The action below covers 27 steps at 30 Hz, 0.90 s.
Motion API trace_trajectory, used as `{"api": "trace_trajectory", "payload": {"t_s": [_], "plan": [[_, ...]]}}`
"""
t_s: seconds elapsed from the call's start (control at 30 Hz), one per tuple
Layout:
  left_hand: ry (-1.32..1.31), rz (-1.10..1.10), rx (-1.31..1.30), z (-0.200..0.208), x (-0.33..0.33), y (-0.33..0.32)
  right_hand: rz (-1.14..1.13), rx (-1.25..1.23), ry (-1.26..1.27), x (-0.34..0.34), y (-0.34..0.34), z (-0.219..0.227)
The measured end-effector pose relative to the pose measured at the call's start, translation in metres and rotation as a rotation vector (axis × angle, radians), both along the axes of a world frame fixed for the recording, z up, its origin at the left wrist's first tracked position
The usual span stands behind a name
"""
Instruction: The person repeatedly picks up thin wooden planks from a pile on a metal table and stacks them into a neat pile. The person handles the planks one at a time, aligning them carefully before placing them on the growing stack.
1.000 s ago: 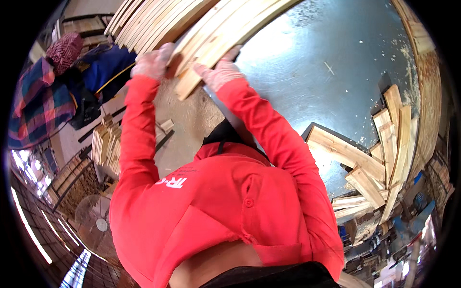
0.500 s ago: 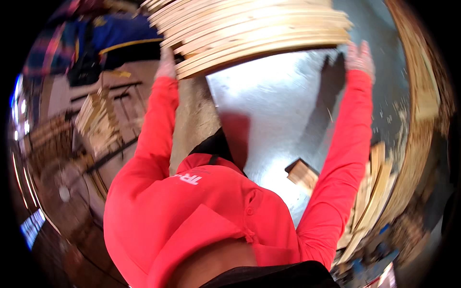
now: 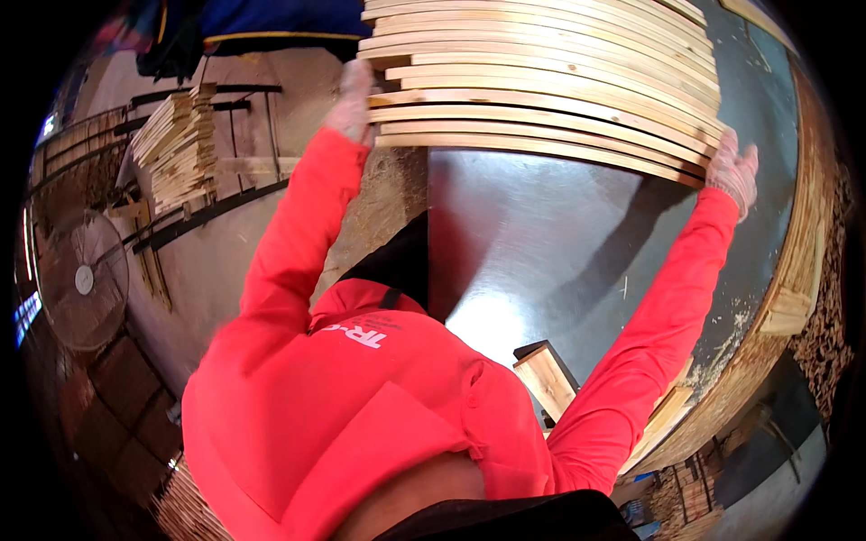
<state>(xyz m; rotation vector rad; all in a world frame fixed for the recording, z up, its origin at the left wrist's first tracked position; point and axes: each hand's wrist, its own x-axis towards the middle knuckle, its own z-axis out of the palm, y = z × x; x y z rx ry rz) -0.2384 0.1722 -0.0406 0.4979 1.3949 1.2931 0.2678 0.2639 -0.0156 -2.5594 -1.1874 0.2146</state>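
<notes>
1. Boards are over the table, far side.
2. Left hand and right hand are apart, at opposite ends; can't tell if they squeeze.
3. Uneven pushing could let some boards slip.

The stack of wooden slats runs off the top edge, as does the blue cloth. The left hand is too blurred to tell its fingers apart. The right sleeve covers part of the boards on the bench, while the red shirt hides some of the bench's near side. Wood scraps at the far right are too small to separate.
</notes>
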Motion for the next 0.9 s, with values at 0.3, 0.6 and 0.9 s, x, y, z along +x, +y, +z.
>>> {"api": "trace_trajectory", "payload": {"t_s": [0.3,0.6,0.9], "plan": [[0.531,-0.126,0.565,0.044,-0.088,0.044,0.574,0.496,0.072,-0.005,0.019,0.065],[1.175,0.157,0.566,-0.026,-0.082,0.136,-0.337,0.543,0.570,-0.226,-0.169,-0.054],[0.715,-0.076,0.600,-0.031,-0.108,0.161,-0.695,0.837,1.673,-0.199,-0.116,-0.055]]}}
